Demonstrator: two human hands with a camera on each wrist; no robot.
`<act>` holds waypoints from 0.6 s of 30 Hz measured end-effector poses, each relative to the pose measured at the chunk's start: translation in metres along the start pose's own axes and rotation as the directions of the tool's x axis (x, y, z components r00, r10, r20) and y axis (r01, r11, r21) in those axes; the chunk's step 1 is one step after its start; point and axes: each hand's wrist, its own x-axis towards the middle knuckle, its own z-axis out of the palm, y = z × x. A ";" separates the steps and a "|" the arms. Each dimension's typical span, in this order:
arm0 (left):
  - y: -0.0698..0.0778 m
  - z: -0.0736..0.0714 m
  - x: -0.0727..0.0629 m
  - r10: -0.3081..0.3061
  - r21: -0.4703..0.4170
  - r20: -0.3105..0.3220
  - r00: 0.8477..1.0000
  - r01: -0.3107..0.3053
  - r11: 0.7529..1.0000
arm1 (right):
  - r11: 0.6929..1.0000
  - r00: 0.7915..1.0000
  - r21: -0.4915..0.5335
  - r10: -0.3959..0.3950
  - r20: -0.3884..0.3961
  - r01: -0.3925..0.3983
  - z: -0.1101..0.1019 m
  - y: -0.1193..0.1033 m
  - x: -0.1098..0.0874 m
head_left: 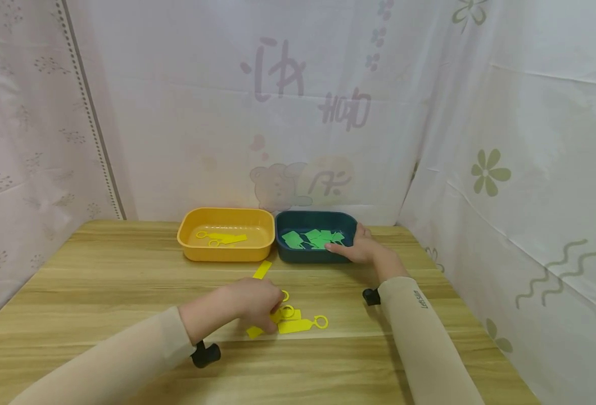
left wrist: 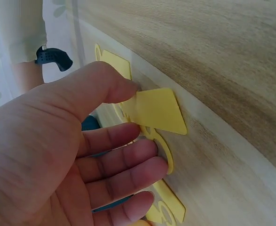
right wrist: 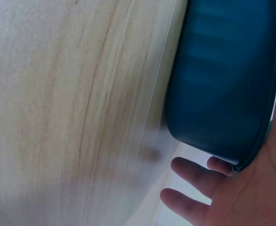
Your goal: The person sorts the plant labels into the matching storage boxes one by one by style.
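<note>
Thumb and index finger of my left hand [head_left: 257, 304] pinch a yellow ring-ended tag [left wrist: 159, 110], its flat end showing in the left wrist view. The other fingers lie loosely over more tags. Several yellow tags [head_left: 295, 326] lie under and beside this hand on the table. My right hand [head_left: 362, 249] holds the right front corner of a dark teal bin [head_left: 305, 256], thumb over the front rim and fingers around the right end. In the right wrist view the palm lies along the bin's rim. Green tags [head_left: 318, 238] lie inside it.
A yellow-orange bin [head_left: 227, 255] stands against the teal one on its left, with a few yellow tags [head_left: 229, 238] inside. Both bins stand near the back edge of the wooden table [head_left: 126, 281]. Printed curtains [head_left: 176, 112] hang behind and on both sides.
</note>
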 end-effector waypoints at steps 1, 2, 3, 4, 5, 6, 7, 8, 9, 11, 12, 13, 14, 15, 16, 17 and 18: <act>0.000 0.000 0.000 -0.002 -0.002 -0.001 1.000 0.002 1.000 | 1.000 1.000 0.001 -0.002 -0.003 0.002 0.000 0.000 -0.001; 0.000 0.000 0.000 -0.004 -0.002 -0.002 1.000 0.004 1.000 | 1.000 1.000 0.002 -0.002 -0.005 0.002 0.000 -0.001 -0.002; 0.000 0.000 0.001 -0.006 -0.002 -0.001 1.000 0.006 1.000 | 1.000 1.000 0.002 -0.003 -0.007 0.003 0.000 -0.001 -0.002; 0.000 0.000 0.001 -0.007 -0.002 -0.001 1.000 0.007 1.000 | 1.000 1.000 0.001 -0.004 -0.008 0.004 0.000 -0.001 -0.003; 0.000 0.000 0.001 -0.008 -0.001 -0.001 1.000 0.008 1.000 | 1.000 1.000 0.002 -0.003 -0.007 0.003 0.000 -0.001 -0.003; 0.000 -0.001 0.001 -0.005 0.001 -0.001 1.000 0.005 1.000 | 1.000 1.000 0.005 -0.003 -0.006 0.003 0.000 -0.001 -0.004; 0.000 -0.001 0.001 -0.003 0.004 -0.001 1.000 0.003 1.000 | 1.000 1.000 0.007 -0.003 -0.005 0.003 0.000 -0.001 -0.004; 0.000 -0.002 0.000 0.000 0.008 -0.001 1.000 0.000 1.000 | 1.000 1.000 0.008 -0.003 -0.005 0.003 0.000 -0.001 -0.004; 0.000 -0.002 0.000 0.004 0.010 0.000 1.000 -0.004 1.000 | 1.000 1.000 0.007 -0.004 -0.006 0.004 0.000 -0.001 -0.004; 0.000 -0.004 -0.001 0.010 0.019 0.002 1.000 -0.010 1.000 | 1.000 1.000 0.008 -0.007 -0.007 0.007 0.000 -0.002 -0.004; 0.000 -0.004 -0.001 0.015 0.022 0.003 1.000 -0.015 1.000 | 1.000 1.000 0.007 -0.007 -0.008 0.007 0.000 -0.002 -0.004; 0.000 -0.005 -0.001 0.016 0.024 0.007 1.000 -0.016 1.000 | 1.000 1.000 0.006 -0.008 -0.008 0.008 0.000 -0.002 -0.004; 0.000 -0.005 -0.002 0.018 0.026 0.010 1.000 -0.019 0.999 | 1.000 1.000 0.008 -0.009 -0.007 0.009 -0.001 -0.003 -0.004; 0.000 -0.006 -0.002 0.022 0.028 0.012 1.000 -0.022 0.999 | 1.000 1.000 0.008 -0.009 -0.008 0.009 -0.001 -0.002 -0.004; 0.000 -0.007 -0.002 0.026 0.034 0.011 1.000 -0.027 0.999 | 1.000 1.000 0.009 -0.009 -0.006 0.009 -0.001 -0.002 -0.003; 0.000 -0.007 -0.003 0.030 0.037 0.009 1.000 -0.030 0.999 | 1.000 1.000 0.011 -0.010 -0.006 0.010 -0.001 -0.002 -0.003; 0.000 -0.008 -0.003 0.035 0.038 0.006 0.999 -0.035 0.999 | 1.000 1.000 0.013 -0.011 -0.005 0.011 -0.001 -0.002 -0.003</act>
